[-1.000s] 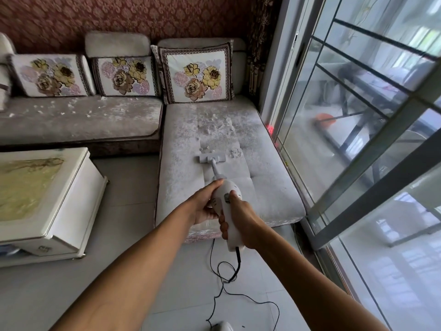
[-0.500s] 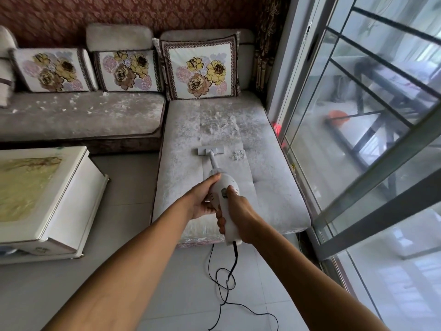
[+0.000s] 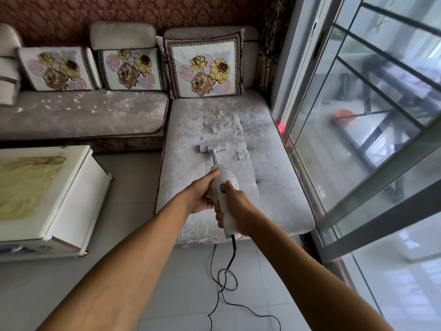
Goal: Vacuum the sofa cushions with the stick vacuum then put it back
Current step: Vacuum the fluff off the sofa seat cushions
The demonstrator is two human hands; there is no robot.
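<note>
- While both hands steer it, the stick vacuum (image 3: 223, 187) lies low over the chaise cushion (image 3: 272, 187) with its nozzle head (image 3: 212, 146) flat on the fabric, pointing toward twelve o'clock.
- Right hand (image 3: 235, 209) has its fingers wrapped around the rear handle, thumb up by the grey button, likely to drive and control power.
- Left hand (image 3: 202, 194) has its fingers closed on the motor body from nine o'clock, apparently to steady it and press the head down.
- White debris (image 3: 220, 123) lies just beyond the head at twelve o'clock, with a loose clump (image 3: 240, 155) at its three o'clock; a cleaner strip trails back toward the hands, so I judge this cushion partly done.
- Long seat cushion (image 3: 83, 115) at ten o'clock is flecked too.
- Black cord (image 3: 228, 273) hangs from the handle and loops on the floor, clear of the stroke.
- No brand or writing is legible on the vacuum.
</note>
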